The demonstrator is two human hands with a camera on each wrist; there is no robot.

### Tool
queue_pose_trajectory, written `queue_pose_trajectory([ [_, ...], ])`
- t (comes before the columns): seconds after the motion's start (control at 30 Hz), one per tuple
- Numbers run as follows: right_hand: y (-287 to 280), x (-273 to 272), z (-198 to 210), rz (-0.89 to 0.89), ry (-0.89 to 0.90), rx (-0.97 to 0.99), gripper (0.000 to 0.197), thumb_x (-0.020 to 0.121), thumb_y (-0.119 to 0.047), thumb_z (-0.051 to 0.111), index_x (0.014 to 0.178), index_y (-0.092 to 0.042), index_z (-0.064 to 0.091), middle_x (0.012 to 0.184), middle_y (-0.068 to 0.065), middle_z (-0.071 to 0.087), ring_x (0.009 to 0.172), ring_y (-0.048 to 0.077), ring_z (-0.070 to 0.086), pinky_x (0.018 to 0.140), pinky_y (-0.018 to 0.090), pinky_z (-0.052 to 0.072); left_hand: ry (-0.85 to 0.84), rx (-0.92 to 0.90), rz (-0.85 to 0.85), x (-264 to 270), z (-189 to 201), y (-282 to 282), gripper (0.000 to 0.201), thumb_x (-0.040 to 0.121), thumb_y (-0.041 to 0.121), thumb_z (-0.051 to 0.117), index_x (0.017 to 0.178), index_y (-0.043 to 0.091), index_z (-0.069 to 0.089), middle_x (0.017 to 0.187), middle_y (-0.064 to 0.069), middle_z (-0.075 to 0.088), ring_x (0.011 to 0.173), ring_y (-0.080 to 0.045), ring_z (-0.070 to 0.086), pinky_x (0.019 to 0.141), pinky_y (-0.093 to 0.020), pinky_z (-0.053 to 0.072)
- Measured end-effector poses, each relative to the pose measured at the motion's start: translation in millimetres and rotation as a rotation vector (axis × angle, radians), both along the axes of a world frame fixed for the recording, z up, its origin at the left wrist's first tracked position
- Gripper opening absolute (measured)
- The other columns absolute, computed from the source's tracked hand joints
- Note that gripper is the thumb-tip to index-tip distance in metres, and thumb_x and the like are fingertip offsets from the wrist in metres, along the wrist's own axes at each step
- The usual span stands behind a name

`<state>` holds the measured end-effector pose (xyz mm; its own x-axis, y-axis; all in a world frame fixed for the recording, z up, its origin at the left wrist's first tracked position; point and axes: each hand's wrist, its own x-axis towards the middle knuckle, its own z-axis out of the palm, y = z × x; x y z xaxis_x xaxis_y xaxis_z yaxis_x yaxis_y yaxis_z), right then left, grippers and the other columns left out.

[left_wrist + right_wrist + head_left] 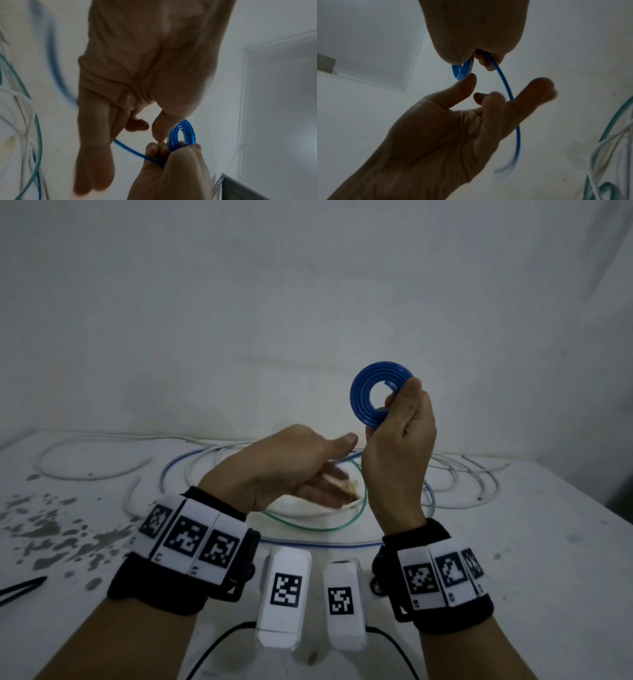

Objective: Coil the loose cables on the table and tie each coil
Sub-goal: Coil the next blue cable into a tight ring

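Observation:
My right hand (400,436) is raised above the table and pinches a small flat blue coil (359,400) between thumb and fingers. The coil (192,132) stands upright and its loose blue tail (503,83) drops from my right hand (471,27) past my left fingers. My left hand (291,467) hovers just below and to the left, blurred, with fingers extended and nothing gripped. In the right wrist view my left hand (436,135) shows an open palm, the tail passing behind its fingers. The rest of the blue cable (308,543) lies in a wide loop on the white table (531,542).
A green cable (308,529) and several white cables (85,477) lie tangled across the table's middle and back. Two white marker blocks (284,594) stand near the front edge. A thin black item (24,585) lies at the front left. A wall rises behind.

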<state>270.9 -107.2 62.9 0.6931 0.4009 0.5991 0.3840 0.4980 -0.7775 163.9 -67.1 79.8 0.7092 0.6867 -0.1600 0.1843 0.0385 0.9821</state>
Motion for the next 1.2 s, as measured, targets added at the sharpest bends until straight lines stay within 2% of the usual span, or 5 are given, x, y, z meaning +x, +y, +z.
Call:
queue_pose_trajectory([
  [0.17,2,5,0,-0.055,0.022,-0.043,0.038,0.108,-0.036,0.03,0.078,-0.017,0.044,0.07,-0.006,0.043,0.056,0.002,0.038,0.056,0.014,0.036,-0.431,0.105,0.355,2,-2,11,0.02,0.09,0.001,0.066,0.082,0.006,0.049,0.092,-0.019,0.075,0.079,-0.024,0.076,0.067,-0.027,0.062],
  [0.33,6,-1,-4,0.007,0.001,-0.126,0.038,0.107,-0.038,0.029,0.081,-0.017,0.047,0.072,-0.007,0.045,0.056,0.0,0.04,0.058,0.012,0.037,-0.565,0.291,0.503,3,-3,14,0.021,0.087,0.009,0.073,0.1,0.008,0.057,0.079,-0.007,0.077,0.074,-0.02,0.075,0.064,-0.024,0.058],
  [0.77,5,3,-3,0.063,-0.213,-0.216,0.038,0.108,-0.03,0.03,0.073,-0.021,0.044,0.066,-0.006,0.042,0.056,0.003,0.037,0.055,0.013,0.034,-0.585,0.457,0.498,5,-8,16,0.009,0.088,0.014,0.071,0.092,0.022,0.074,0.081,0.005,0.077,0.078,-0.013,0.074,0.068,-0.022,0.058],
  [1.0,4,14,0,0.094,-0.329,-0.286,0.04,0.108,-0.032,0.03,0.072,-0.022,0.046,0.066,-0.006,0.047,0.056,0.005,0.042,0.054,0.023,0.04,-0.488,0.541,0.462,4,-5,15,0.022,0.094,0.015,0.065,0.114,0.012,0.073,0.091,0.003,0.077,0.077,-0.011,0.074,0.069,-0.025,0.06],
  [1.2,0,24,2,0.118,-0.482,-0.325,0.039,0.108,-0.027,0.032,0.071,-0.026,0.043,0.065,-0.009,0.045,0.055,0.0,0.043,0.056,0.013,0.034,-0.373,0.578,0.37,5,-6,15,0.024,0.101,0.016,0.054,0.118,0.021,0.07,0.093,0.007,0.076,0.089,-0.012,0.072,0.082,-0.036,0.06],
])
